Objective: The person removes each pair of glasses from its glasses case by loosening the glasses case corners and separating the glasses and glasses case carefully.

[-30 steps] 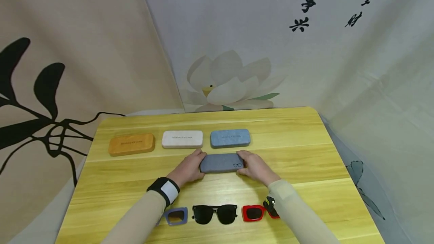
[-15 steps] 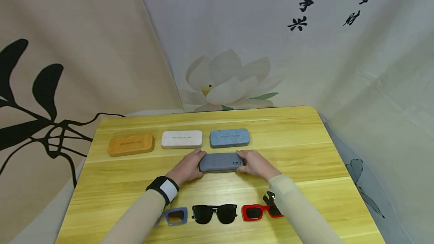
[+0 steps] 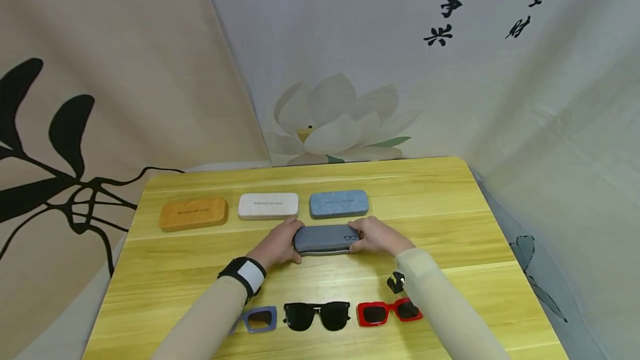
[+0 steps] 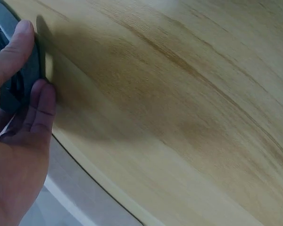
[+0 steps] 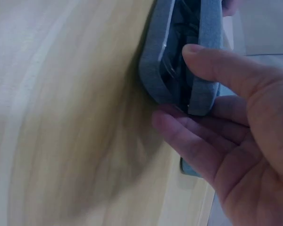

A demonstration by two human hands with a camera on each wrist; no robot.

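A grey glasses case (image 3: 322, 239) with a small glasses print is held between both hands near the table's middle. My left hand (image 3: 280, 242) grips its left end, and my right hand (image 3: 380, 236) grips the right end. In the right wrist view the lid of the case (image 5: 153, 61) stands slightly ajar, with dark, thin shapes like folded glasses inside. My right thumb (image 5: 203, 59) lies at that gap, the fingers round the end. From the left wrist view, the thumb (image 4: 16, 49) also lies across the opening of the case.
Behind it stand an orange case (image 3: 194, 214), a white case (image 3: 268, 206) and a blue case (image 3: 339, 204). In front lie purple sunglasses (image 3: 260, 320) partly under the left forearm, black sunglasses (image 3: 317, 316) and red sunglasses (image 3: 375, 314) beside the right sleeve.
A gap has appeared along the front edge of the grey glasses case as its lid lifts slightly. My right wrist has shifted a little, uncovering more of the red sunglasses.
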